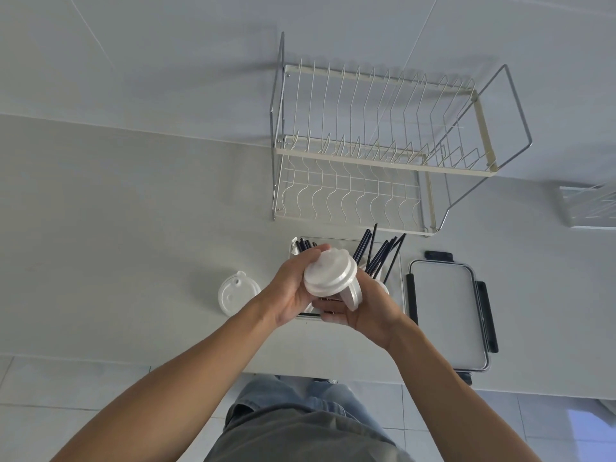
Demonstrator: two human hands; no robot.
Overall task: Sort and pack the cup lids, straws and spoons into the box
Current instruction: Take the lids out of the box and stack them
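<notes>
While dark straws stand in the clear plastic box on the desk, both hands grip white round plastic lids: left hand the stack, right hand another lid.

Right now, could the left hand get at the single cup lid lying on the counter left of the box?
Probably not yet. The left hand grips a stack of cup lids. The single lid lies uncovered on the counter, so the way is free once that hand lets go.
</notes>
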